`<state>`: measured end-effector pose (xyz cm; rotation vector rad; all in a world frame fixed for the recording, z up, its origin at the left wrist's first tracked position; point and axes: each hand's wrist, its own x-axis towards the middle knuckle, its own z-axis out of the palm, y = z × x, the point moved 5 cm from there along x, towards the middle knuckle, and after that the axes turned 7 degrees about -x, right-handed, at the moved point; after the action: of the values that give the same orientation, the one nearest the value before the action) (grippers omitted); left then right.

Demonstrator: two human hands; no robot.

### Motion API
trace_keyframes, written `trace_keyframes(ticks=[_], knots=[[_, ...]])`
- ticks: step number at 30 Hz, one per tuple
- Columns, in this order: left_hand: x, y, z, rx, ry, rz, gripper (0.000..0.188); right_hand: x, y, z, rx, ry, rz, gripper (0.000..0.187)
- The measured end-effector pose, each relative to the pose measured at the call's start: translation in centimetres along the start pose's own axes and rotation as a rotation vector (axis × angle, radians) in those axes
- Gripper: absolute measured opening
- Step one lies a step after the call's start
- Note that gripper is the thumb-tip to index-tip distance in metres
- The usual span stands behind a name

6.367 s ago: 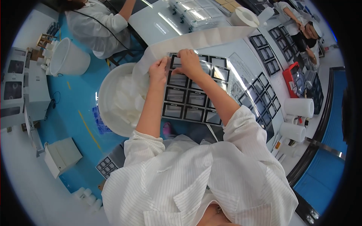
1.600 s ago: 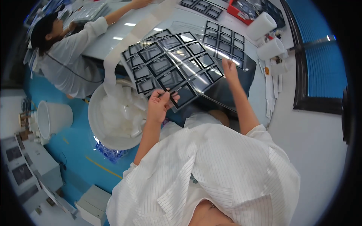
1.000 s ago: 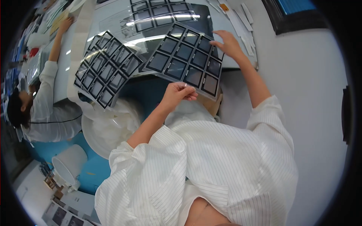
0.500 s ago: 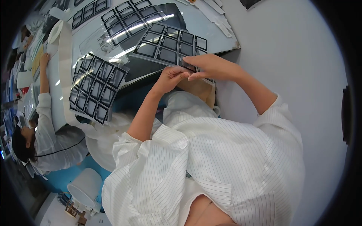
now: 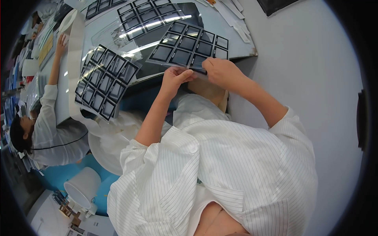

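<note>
A clear sheet with a grid of black-framed grey panels (image 5: 182, 56) lies at the table's near right edge. My left hand (image 5: 173, 82) is closed on the sheet's near edge, thumb on top. Over the near right part of the sheet, my right hand (image 5: 225, 74) is closed in a pinch. Its fingertips touch the sheet's edge area, and what lies between them is too small to make out. A thin clear edge shows between the two hands.
To the left, a stack of similar black-framed sheets (image 5: 105, 82) overhangs the table edge. Another framed sheet (image 5: 146, 17) lies farther back. White strips (image 5: 232, 19) lie at the far right corner. A co-worker (image 5: 59, 137) sits left beside a long white band (image 5: 75, 59).
My right hand has gone from flat with outstretched fingers to a closed pinch at the sheet. My left hand stays at the near edge. The whole view has shifted slightly.
</note>
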<state>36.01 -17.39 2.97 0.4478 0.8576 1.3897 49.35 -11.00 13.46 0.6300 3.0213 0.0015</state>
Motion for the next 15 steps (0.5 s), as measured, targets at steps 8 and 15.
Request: trace_keyframes(ticks=[8, 15], knots=[[0.1, -2.6, 1.3, -0.053, 0.002, 0.164, 0.013, 2.0, -2.6, -1.1, -0.265, 0.324, -0.113, 0.017], [-0.7, -0.8, 2.3, -0.201, 0.116, 0.154, 0.028, 1.8, -1.5, -0.1, -0.144, 0.317, -0.096, 0.018]])
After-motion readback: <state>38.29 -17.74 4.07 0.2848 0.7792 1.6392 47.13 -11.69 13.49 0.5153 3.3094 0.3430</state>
